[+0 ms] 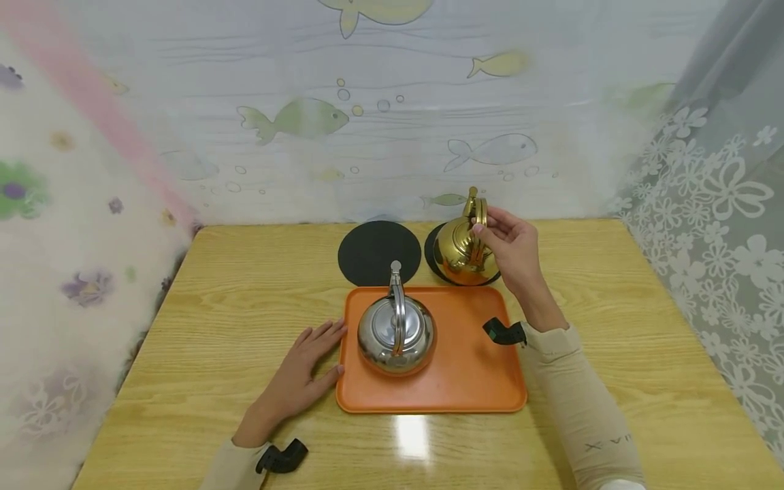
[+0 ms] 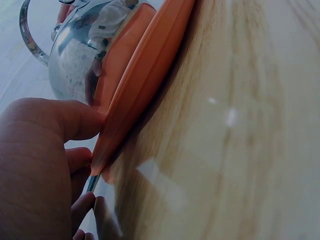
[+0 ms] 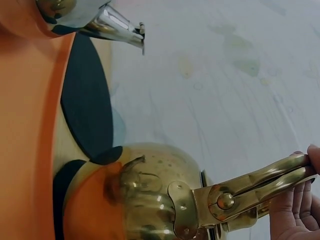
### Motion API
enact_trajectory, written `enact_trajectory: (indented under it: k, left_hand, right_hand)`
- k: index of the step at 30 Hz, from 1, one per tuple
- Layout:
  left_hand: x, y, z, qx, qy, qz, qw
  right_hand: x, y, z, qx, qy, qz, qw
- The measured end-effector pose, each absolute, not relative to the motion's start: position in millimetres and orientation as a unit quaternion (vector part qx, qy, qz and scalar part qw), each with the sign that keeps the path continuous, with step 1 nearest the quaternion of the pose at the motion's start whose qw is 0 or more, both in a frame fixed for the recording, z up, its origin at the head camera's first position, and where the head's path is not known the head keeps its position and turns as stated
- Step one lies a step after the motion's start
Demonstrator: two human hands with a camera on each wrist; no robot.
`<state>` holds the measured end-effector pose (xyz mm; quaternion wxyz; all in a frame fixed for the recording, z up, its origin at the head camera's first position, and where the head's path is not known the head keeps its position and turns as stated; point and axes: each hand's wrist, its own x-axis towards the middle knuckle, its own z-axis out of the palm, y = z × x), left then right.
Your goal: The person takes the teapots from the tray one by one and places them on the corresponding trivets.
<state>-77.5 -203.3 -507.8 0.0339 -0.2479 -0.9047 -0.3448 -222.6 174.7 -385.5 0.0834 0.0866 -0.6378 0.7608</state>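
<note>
At the back right, a gold kettle (image 1: 461, 246) sits over a black round mat, its spout toward the wall. My right hand (image 1: 513, 255) grips its upright handle (image 3: 260, 186) with thumb and fingers. A silver kettle (image 1: 386, 337) stands on the left half of an orange tray (image 1: 468, 381), handle up and spout pointing to the back. My left hand (image 1: 300, 378) rests on the table with fingers spread, its fingertips and thumb touching the tray's left edge. In the left wrist view the thumb (image 2: 82, 120) lies against the tray's rim.
Behind the tray's left half lies a second black round mat (image 1: 380, 253). The wooden table (image 1: 245, 272) ends at a fish-patterned curtain (image 1: 294, 163) at the back. A flowered sheet hangs on the left and a lace curtain (image 1: 729, 252) on the right.
</note>
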Motion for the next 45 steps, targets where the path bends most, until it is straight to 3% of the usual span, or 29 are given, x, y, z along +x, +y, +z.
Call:
enact_trajectory:
  k: [45]
  left_hand:
    - [-76.8, -203.1, -508.9, -0.246, -0.904, -0.349, 0.029]
  right_hand:
    - [-255.6, 179.3, -387.8, 0.055, -0.662, 0.745, 0.051]
